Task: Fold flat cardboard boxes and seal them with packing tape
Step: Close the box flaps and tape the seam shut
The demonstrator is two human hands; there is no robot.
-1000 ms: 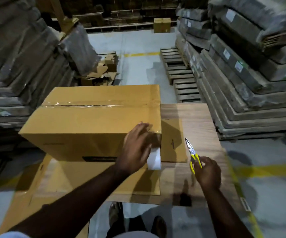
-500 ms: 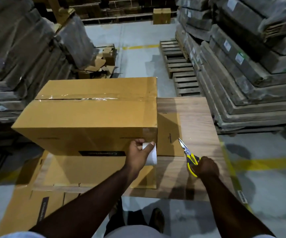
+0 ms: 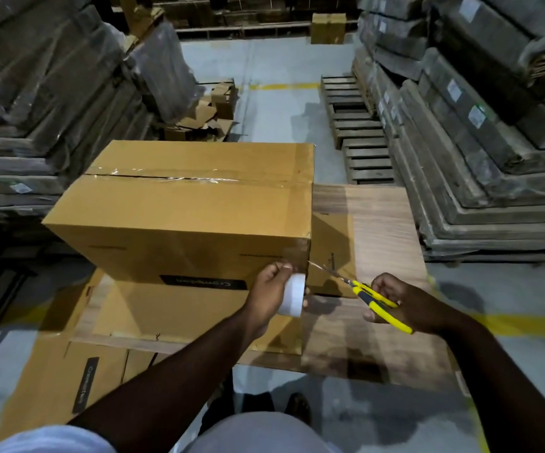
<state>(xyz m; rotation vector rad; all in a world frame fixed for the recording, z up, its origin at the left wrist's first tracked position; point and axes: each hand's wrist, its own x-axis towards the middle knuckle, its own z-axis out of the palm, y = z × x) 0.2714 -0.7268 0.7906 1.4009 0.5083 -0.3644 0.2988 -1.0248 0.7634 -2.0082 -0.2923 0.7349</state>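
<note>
The left hand [image 3: 269, 297] is curled around a white roll of tape [image 3: 292, 295]. It holds the roll right at the near right corner of the big brown box [image 3: 192, 210]. The fingers wrap the roll and the thumb sits on top, near the box's side.

The right hand [image 3: 402, 305] grips a pair of scissors [image 3: 359, 289] with yellow handles. Its fingers are bent tight around the handles. The scissors lie long and slanted, with the handles toward the person and the thin blades pointing up and left at the box corner. The blade tips are just beside the roll. The blades look a little apart, but it is hard to be sure.

The box sits on a wooden board [image 3: 379, 223]. Its long side runs left to right. A shiny strip of clear tape [image 3: 186, 178] runs along the top seam. Flat cardboard [image 3: 58, 371] lies under the box and sticks out toward the person. Wooden pallets [image 3: 359, 125] lie on the floor beyond the box, to its right.
</note>
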